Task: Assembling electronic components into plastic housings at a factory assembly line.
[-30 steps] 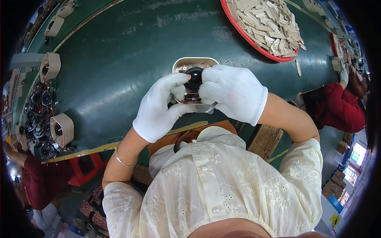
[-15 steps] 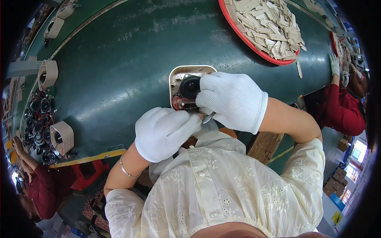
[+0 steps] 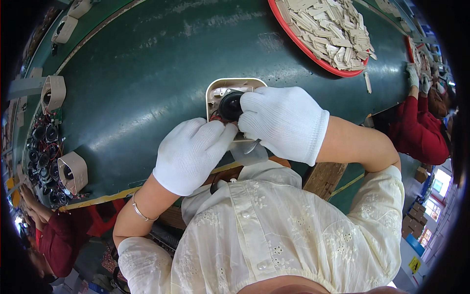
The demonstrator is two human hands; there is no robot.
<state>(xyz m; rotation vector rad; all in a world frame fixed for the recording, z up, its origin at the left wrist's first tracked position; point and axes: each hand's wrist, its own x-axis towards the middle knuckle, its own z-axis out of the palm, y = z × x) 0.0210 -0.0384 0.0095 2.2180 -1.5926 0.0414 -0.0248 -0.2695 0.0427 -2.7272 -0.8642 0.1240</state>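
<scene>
A beige plastic housing (image 3: 221,88) lies on the green belt (image 3: 147,83) right in front of me, with a round black speaker (image 3: 230,105) sitting inside it. My right hand (image 3: 284,120), in a white glove, grips the housing and covers its right half. My left hand (image 3: 193,152), also gloved, touches the housing's near left edge by some red wires (image 3: 214,117). A thin metal tool tip (image 3: 252,146) pokes out under my right hand.
A red tray (image 3: 303,46) heaped with small pale wooden pieces stands at the back right. More beige housings (image 3: 73,171) and a cluster of black speakers (image 3: 41,147) lie at the left. Other people in red sleeves (image 3: 421,132) work at right and lower left.
My left hand dropped away from the housing toward my body, then came back up to its near left edge. My right hand stayed on the housing.
</scene>
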